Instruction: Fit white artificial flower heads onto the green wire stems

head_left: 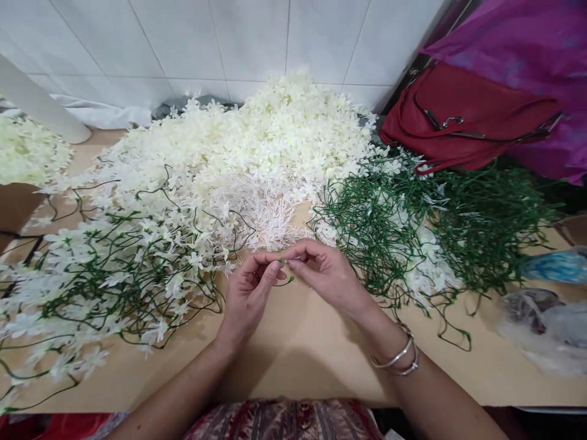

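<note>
My left hand [250, 293] pinches a green plastic flower stem [290, 280] between thumb and fingers, its short curved end hanging below. Fingertip to fingertip with it, my right hand [328, 275] is closed in a pinch at the stem's green tip; whatever is between its fingers is too small to name. Just beyond both hands lies a pile of thin white stamens [268, 211]. Left of them spread white artificial flowers on green stems [123, 269]. Loose green stems [367, 226] lie tangled to the right, with some white blossoms among them.
A large heap of cream-white petals [284, 131] rises against the tiled wall [252, 40]. At the back right a red handbag [477, 116] rests by a purple cloth [518, 36]. Clear plastic bags [550, 324] lie at the right edge. A white pole [41, 98] stands back left.
</note>
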{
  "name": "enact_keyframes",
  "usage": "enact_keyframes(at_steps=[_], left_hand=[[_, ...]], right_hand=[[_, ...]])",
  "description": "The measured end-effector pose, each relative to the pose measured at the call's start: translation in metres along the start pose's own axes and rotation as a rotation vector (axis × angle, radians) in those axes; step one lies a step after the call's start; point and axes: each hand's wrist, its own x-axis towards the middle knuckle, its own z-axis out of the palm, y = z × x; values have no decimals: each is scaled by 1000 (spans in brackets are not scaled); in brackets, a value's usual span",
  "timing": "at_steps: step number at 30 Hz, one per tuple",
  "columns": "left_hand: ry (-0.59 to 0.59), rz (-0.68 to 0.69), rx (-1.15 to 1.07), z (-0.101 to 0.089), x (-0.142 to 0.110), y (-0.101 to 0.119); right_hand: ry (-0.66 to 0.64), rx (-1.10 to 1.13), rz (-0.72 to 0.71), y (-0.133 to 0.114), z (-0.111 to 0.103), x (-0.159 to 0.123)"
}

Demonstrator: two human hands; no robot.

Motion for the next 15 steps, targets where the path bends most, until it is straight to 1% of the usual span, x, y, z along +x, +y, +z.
enact_keyframes(at_steps=[4, 7, 9, 11, 14, 15], left_hand=[[-32, 43, 63, -1, -2, -2], [-77, 60, 151, -2, -3, -5], [-100, 76, 232, -2, -5, -6], [-108, 122, 330, -1, -5, -6], [-132, 212, 447, 1, -6, -2], [-140, 231, 468, 2, -5, -1]], right_hand=[[7, -102, -47, -1, 1, -2], [75, -265, -103, -2, -7, -1], [174, -357, -141, -1, -17, 0], [315, -423, -167, 1, -31, 2], [531, -586, -167, 5, -52, 4], [561, -640, -162, 7, -57, 5]])
